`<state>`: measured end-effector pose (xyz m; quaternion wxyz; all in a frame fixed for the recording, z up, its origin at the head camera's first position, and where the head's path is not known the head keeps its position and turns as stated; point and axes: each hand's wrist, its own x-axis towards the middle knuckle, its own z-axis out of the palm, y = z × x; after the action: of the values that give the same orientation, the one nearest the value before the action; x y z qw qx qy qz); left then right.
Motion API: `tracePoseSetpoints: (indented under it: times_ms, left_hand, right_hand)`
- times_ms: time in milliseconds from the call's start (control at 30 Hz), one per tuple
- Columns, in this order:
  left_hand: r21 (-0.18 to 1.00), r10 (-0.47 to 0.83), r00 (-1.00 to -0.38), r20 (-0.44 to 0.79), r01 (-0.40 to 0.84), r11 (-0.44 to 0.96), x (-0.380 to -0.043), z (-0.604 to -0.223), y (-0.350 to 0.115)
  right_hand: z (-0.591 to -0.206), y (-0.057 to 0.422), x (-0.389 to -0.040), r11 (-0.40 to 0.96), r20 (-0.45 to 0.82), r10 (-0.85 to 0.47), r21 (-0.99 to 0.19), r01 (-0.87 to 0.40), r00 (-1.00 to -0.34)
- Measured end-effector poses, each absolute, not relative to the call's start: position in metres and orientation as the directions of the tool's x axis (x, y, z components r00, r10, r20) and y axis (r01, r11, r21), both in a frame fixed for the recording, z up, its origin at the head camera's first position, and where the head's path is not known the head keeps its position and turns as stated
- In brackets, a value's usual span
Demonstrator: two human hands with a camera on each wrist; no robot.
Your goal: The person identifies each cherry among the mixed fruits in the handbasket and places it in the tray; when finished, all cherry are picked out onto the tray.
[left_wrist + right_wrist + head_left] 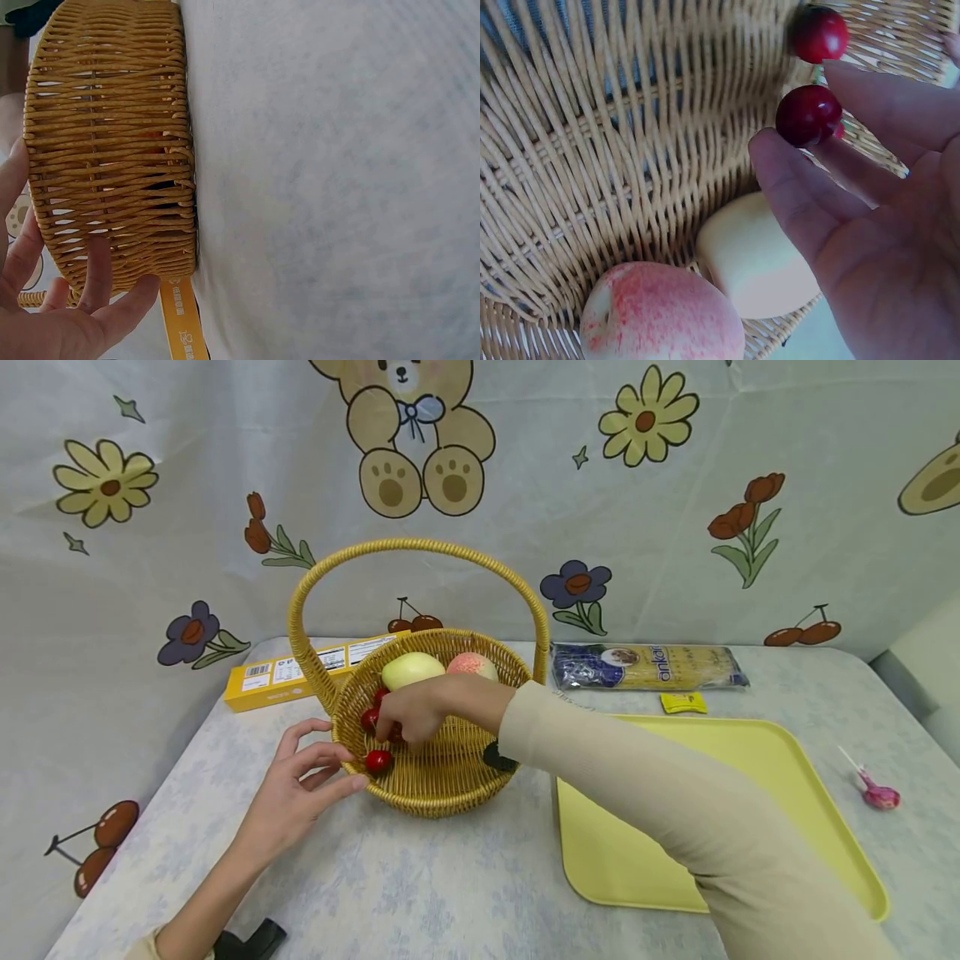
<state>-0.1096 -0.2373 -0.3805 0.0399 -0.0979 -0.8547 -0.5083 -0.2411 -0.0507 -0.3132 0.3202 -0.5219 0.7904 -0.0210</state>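
Note:
A wicker basket point(442, 797) with a tall arched handle point(416, 545) holds several red cherries point(378, 762), a pale yellow-green fruit point(411, 669) and a pink-white peach point(660, 315). My right hand point(420, 706) reaches down inside it. Between that thumb and fingers, in the right wrist view, is a dark red cherry point(808, 115); another cherry point(819, 34) lies just beyond the thumb tip. At the basket's near left side, my left hand point(300, 781) holds the rim, with fingers point(97, 274) bent against the woven outer wall.
Behind the basket lies a yellow box point(277, 681). To the right are a yellow tray point(720, 743), partly under my right sleeve, a clear-wrapped noodle pack point(648, 667), a small yellow packet point(683, 702) and a pink lollipop point(879, 793). A patterned cloth point(525, 443) hangs behind the table.

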Motion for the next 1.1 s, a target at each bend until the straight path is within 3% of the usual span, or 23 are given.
tracePoseSetpoints:
  times_ms: [400, 1100]
  left_hand:
    - [0.856, 0.124, -0.978, 0.169, 0.208, 0.473, -0.110, -0.380, -0.237]
    - [0.861, 0.109, -0.980, 0.164, 0.197, 0.469, -0.108, -0.381, -0.235]
  right_hand:
    - [-0.297, -0.035, -0.232, 0.388, -0.306, -0.915, -0.486, -0.783, -0.263]
    - [-0.288, 0.052, -0.195, 0.331, -0.004, -0.917, -0.562, -0.758, -0.398]
